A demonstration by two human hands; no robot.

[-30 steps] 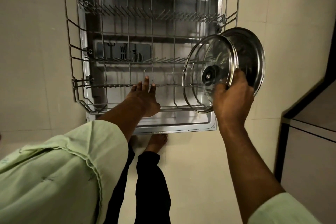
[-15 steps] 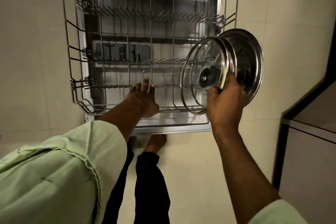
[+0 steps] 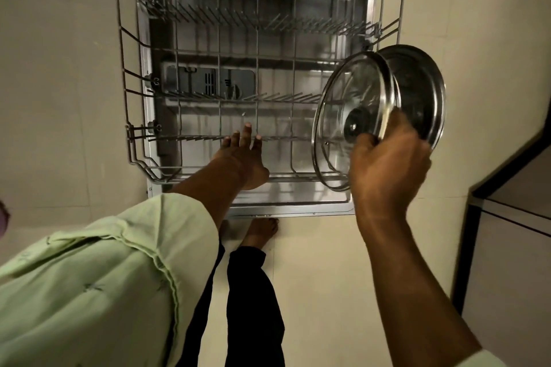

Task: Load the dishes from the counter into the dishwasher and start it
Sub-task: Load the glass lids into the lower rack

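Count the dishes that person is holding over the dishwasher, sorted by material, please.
Glass lid: 1
Steel plate: 1
Total: 2, both gripped together in the right hand.

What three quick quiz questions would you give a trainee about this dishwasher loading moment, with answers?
1. True or false: plates already stand in the lower rack.
2. The right hand grips: A) a mug; B) a glass lid and a steel plate together; C) nothing.
3. Which hand holds nothing, fingers straight over the rack's front?
Key: 1 false; 2 B; 3 the left hand.
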